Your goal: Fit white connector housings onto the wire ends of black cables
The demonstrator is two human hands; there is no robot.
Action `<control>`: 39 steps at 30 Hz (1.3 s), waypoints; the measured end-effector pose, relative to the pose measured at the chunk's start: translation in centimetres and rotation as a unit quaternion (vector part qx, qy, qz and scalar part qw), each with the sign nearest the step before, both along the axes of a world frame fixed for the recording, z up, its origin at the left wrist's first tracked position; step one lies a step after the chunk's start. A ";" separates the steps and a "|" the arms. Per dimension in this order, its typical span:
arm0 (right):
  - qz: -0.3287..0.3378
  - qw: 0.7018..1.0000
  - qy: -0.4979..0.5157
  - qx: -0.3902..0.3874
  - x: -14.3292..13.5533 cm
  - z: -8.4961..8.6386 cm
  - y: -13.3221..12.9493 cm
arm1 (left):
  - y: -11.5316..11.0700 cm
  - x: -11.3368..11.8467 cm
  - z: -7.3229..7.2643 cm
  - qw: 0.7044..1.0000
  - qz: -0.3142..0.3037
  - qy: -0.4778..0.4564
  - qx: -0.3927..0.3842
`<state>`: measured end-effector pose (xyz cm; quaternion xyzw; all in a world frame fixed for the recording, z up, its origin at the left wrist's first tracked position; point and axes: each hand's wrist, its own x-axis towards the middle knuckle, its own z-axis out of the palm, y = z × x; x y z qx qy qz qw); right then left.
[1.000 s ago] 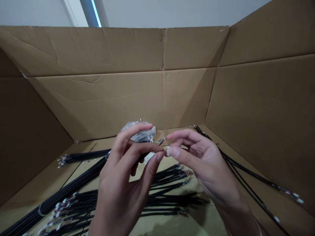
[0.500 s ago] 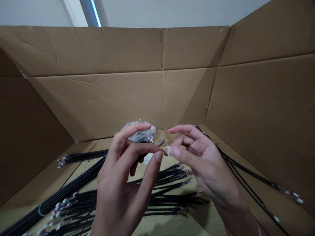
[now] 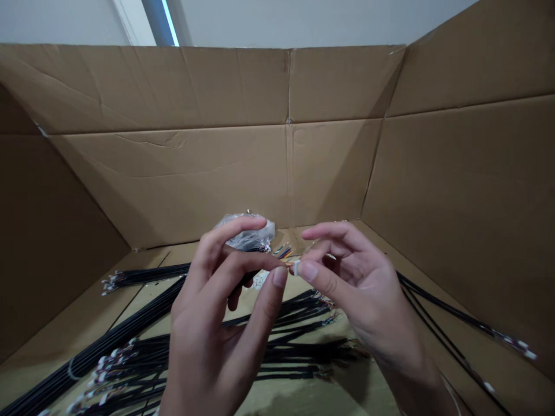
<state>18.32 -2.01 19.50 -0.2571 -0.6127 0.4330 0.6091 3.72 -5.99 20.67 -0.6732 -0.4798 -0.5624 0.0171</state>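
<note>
Between my two hands is a small white connector housing [image 3: 296, 268]. My right hand [image 3: 359, 283] pinches it between thumb and fingers. The thumb and index finger of my left hand [image 3: 229, 312] are closed on thin coloured wires [image 3: 289, 264] that meet the connector's left side. Whether the wire ends sit inside the housing is too small to tell. Below the hands lie several black cables [image 3: 299, 306] with stripped, coloured wire ends pointing right. Behind the left fingers, a pile of small white connectors [image 3: 260, 279] is partly hidden.
A clear plastic bag [image 3: 247, 231] sits by the back cardboard wall [image 3: 195, 173]. A tied bundle of black cables [image 3: 108, 346] runs along the left, near cable ends with white connectors [image 3: 102, 370]. More black cables [image 3: 451, 312] lie at the right. Cardboard walls stand on three sides.
My right hand has turned slightly and shifted a little right at the palm, its fingertips still on the connector. My left hand has hardly moved.
</note>
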 end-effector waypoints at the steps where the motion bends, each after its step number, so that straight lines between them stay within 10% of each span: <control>1: 0.011 1.000 0.006 -0.003 0.0 -0.1 0.1 | 0.0 0.0 0.0 1.000 0.000 -0.002 0.000; 11: 0.079 0.995 0.039 -0.042 0.2 -0.4 1.0 | -0.2 0.3 0.0 1.000 0.010 -0.016 0.007; 28: -0.091 0.992 -0.027 0.087 -0.7 -0.5 -0.4 | -0.1 0.1 0.0 0.999 0.025 0.013 0.024; 39: -0.199 0.944 -0.039 0.259 -0.3 -1.1 -0.6 | 1.3 -2.0 0.0 0.996 -0.084 0.037 0.025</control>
